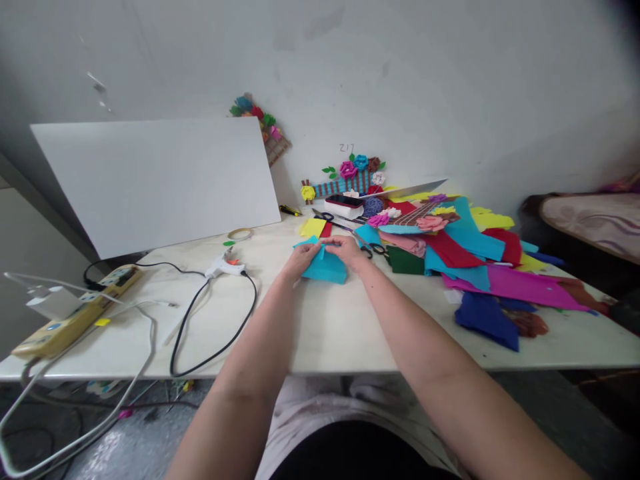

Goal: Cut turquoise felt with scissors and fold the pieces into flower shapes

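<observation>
Both my hands meet over a light blue sheet [326, 272], which looks like felt or crepe paper, at the middle of the table. My left hand [301, 259] closes on its left upper part, with the thumb and fingers pressed together. From the other side my right hand [346, 250] pinches the sheet's upper edge, its fingertips nearly touching the left ones. Just beyond the hands lie a yellow piece [312, 227] and a red piece [327, 230]. Scissors [376, 250] with dark handles rest right of my right hand.
A white glue gun [225, 267] with a looping black cable lies to the left, near a power strip [75, 320]. A white board [160, 183] leans on the wall. Coloured sheets [520, 283] heap up at right. Flower-decorated crafts [345, 183] stand behind. A tape roll [241, 234] lies beyond the glue gun.
</observation>
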Tool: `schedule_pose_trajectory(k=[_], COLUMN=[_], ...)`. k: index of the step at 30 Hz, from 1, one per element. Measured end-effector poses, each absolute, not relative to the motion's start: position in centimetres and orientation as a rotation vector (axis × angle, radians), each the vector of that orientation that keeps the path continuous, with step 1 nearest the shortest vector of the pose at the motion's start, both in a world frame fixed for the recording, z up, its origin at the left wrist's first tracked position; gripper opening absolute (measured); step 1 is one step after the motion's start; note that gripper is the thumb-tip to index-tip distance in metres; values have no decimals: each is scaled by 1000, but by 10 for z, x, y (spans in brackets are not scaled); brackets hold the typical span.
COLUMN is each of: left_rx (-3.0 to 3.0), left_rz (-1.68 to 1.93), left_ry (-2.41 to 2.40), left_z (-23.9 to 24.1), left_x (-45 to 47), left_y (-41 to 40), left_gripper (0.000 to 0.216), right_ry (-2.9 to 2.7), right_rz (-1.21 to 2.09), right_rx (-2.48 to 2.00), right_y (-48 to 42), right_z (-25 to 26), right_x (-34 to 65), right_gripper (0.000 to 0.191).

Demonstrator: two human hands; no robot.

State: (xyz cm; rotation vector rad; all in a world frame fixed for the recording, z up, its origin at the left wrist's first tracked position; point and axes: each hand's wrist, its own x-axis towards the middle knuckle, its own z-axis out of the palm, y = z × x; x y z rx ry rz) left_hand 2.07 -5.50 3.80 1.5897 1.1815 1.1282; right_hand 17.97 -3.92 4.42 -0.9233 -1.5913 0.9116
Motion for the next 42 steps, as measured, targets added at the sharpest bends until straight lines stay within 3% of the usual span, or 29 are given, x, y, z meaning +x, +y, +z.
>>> schedule_pose_trajectory(k=[5,15,21,42], left_rx=[1642,1718,1810,1917], left_rz=[1111,1100,1096,1156], left_ry=[1205,1204,1251,1389], left_z=[42,45,47,45], left_x=[22,23,25,27], left_y=[-59,-63,-65,-56], left_gripper=[51,50,48,38], right_ry=[-1573,-1603,-1577,-1512], right_rz=[890,893,909,909], right_rx=[-961,-1000,-1001,-1037], right_y=[-37,-38,-40,-40], right_z=[41,40,42,42], right_x=[181,183,182,181], right_gripper=[11,22,14,16])
